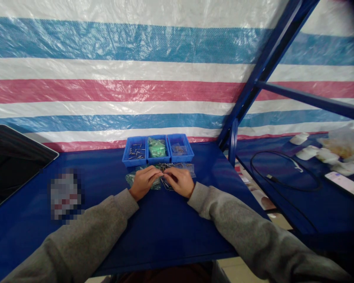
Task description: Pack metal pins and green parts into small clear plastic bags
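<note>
My left hand (145, 181) and my right hand (179, 181) meet at their fingertips over the table, both closed in a pinch. Whatever lies between the fingers is too small to make out. Beneath and behind them is a loose pile of thin metal screws or pins (166, 186). Green-tinted plastic bags (131, 179) lie under my left hand, and a clear plastic bag (189, 168) lies just beyond my right. Three blue bins stand behind the pile: the left bin (135, 161) has metal pieces, the middle bin (158, 160) green bags, the right bin (181, 158) clear bags.
A dark flat screen (14, 161) stands at the left, near a pixelated item (65, 195). Blue metal posts (247, 92) rise at the right. Past a gap, another blue table holds a black cable (283, 188), a phone (346, 184) and white crumpled items (327, 155).
</note>
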Demonstrator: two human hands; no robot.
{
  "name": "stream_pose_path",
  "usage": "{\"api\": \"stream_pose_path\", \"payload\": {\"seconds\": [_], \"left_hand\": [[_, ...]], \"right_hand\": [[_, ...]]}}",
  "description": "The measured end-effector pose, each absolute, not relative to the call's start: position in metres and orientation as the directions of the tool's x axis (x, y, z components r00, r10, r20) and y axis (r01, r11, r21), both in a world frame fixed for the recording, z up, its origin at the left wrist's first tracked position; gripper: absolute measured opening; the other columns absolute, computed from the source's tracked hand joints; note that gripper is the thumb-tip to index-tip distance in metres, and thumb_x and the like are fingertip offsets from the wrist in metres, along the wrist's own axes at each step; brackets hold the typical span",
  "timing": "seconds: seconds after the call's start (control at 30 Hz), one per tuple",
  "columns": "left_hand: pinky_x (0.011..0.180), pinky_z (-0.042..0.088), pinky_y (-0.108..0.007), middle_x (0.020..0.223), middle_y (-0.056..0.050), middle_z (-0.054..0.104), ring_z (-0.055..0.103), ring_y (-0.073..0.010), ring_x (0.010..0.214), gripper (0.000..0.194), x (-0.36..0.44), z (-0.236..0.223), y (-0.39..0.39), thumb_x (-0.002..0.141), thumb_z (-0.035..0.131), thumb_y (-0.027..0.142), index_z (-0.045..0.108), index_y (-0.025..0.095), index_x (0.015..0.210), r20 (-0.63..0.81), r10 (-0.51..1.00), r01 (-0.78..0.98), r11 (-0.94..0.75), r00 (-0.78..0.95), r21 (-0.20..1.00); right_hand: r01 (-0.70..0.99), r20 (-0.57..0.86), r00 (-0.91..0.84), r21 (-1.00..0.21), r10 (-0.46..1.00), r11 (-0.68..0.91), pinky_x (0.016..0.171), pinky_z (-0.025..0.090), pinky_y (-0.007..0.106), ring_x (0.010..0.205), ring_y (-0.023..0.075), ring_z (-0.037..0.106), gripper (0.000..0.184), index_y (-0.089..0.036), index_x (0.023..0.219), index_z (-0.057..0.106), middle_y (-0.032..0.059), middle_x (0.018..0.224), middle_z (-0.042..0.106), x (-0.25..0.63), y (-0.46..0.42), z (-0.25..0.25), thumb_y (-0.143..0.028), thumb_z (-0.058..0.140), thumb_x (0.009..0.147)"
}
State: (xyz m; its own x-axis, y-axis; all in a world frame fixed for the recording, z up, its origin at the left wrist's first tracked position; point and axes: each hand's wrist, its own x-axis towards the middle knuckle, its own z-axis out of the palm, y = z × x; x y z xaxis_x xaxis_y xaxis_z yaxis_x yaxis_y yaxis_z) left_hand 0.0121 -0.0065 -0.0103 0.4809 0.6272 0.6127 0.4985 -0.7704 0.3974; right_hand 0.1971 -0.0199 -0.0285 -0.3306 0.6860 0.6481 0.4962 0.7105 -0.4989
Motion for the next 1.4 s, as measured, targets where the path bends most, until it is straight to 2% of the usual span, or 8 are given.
{"api": "stream_pose_path", "payload": {"seconds": [0.13, 0.33, 0.47, 0.7, 0.87, 1.0, 1.2, 1.4], "left_hand": [[0.068, 0.045, -0.021, 0.080, -0.002, 0.064, 0.059, -0.0103, 0.072, 0.010, 0.0125, -0.0093, -0.0072, 0.085, 0.054, 0.022, 0.062, 0.017, 0.088, 0.649, 0.610, 0.469, -0.783, 0.454, 0.408], [0.074, 0.048, -0.023, 0.087, -0.003, 0.067, 0.061, -0.0119, 0.080, 0.014, 0.0145, -0.0075, -0.0075, 0.083, 0.057, 0.020, 0.062, 0.018, 0.096, 0.704, 0.580, 0.418, -0.806, 0.411, 0.420], [0.068, 0.047, -0.021, 0.079, -0.002, 0.067, 0.062, -0.0109, 0.072, 0.011, 0.0142, -0.0083, -0.0075, 0.084, 0.057, 0.025, 0.064, 0.018, 0.087, 0.695, 0.601, 0.449, -0.787, 0.396, 0.424], [0.058, 0.041, -0.021, 0.065, 0.000, 0.062, 0.057, -0.0099, 0.059, 0.028, 0.0114, -0.0093, -0.0062, 0.090, 0.044, 0.031, 0.061, 0.016, 0.074, 0.625, 0.657, 0.597, -0.720, 0.422, 0.354], [0.051, 0.033, -0.021, 0.051, 0.003, 0.049, 0.044, -0.0077, 0.047, 0.039, 0.0111, -0.0095, -0.0060, 0.090, 0.043, 0.034, 0.050, 0.016, 0.056, 0.610, 0.661, 0.639, -0.706, 0.437, 0.306], [0.049, 0.029, -0.022, 0.048, 0.004, 0.041, 0.038, -0.0069, 0.045, 0.042, 0.0106, -0.0103, -0.0059, 0.090, 0.044, 0.034, 0.044, 0.015, 0.052, 0.617, 0.650, 0.642, -0.711, 0.444, 0.287], [0.050, 0.031, -0.022, 0.049, 0.004, 0.043, 0.040, -0.0074, 0.046, 0.039, 0.0097, -0.0082, -0.0071, 0.090, 0.043, 0.033, 0.046, 0.016, 0.055, 0.605, 0.653, 0.621, -0.720, 0.456, 0.309], [0.061, 0.041, -0.021, 0.069, 0.000, 0.060, 0.057, -0.0100, 0.063, 0.021, 0.0113, -0.0058, -0.0093, 0.088, 0.047, 0.031, 0.058, 0.016, 0.079, 0.607, 0.652, 0.571, -0.737, 0.455, 0.363]], "right_hand": [[0.510, 0.632, -0.340, -0.499, 0.697, 0.701, 0.071, 0.045, 0.024, 0.076, 0.0139, 0.061, 0.017, -0.019, 0.092, 0.060, 0.0038, 0.085, 0.066, 0.1976, -0.0185, -0.0303, -0.027, 0.044, 0.089], [0.547, 0.618, -0.328, -0.493, 0.715, 0.677, 0.068, 0.043, 0.023, 0.071, 0.0133, 0.059, 0.023, -0.018, 0.087, 0.059, 0.0033, 0.076, 0.064, 0.1985, -0.0178, -0.0295, -0.027, 0.039, 0.092], [0.575, 0.604, -0.330, -0.481, 0.726, 0.662, 0.065, 0.041, 0.023, 0.066, 0.0128, 0.058, 0.026, -0.018, 0.081, 0.059, 0.0027, 0.070, 0.062, 0.1983, -0.0182, -0.0291, -0.029, 0.038, 0.093], [0.507, 0.622, -0.357, -0.498, 0.697, 0.704, 0.066, 0.044, 0.023, 0.069, 0.0131, 0.060, 0.020, -0.018, 0.087, 0.059, 0.0034, 0.077, 0.065, 0.1970, -0.0206, -0.0266, -0.032, 0.045, 0.090], [0.474, 0.625, -0.371, -0.509, 0.687, 0.719, 0.072, 0.047, 0.025, 0.077, 0.0144, 0.061, 0.018, -0.019, 0.091, 0.060, 0.0048, 0.085, 0.066, 0.1971, -0.0203, -0.0275, -0.028, 0.044, 0.090], [0.469, 0.629, -0.366, -0.512, 0.686, 0.720, 0.074, 0.047, 0.025, 0.078, 0.0144, 0.061, 0.017, -0.019, 0.092, 0.060, 0.0048, 0.087, 0.066, 0.1974, -0.0199, -0.0282, -0.028, 0.045, 0.090], [0.481, 0.629, -0.375, -0.495, 0.680, 0.723, 0.071, 0.046, 0.024, 0.074, 0.0137, 0.061, 0.018, -0.019, 0.089, 0.060, 0.0046, 0.083, 0.066, 0.1975, -0.0203, -0.0274, -0.028, 0.044, 0.090], [0.521, 0.620, -0.386, -0.465, 0.683, 0.716, 0.067, 0.044, 0.023, 0.069, 0.0133, 0.059, 0.022, -0.018, 0.083, 0.059, 0.0039, 0.076, 0.064, 0.1977, -0.0194, -0.0278, -0.028, 0.041, 0.091]]}}
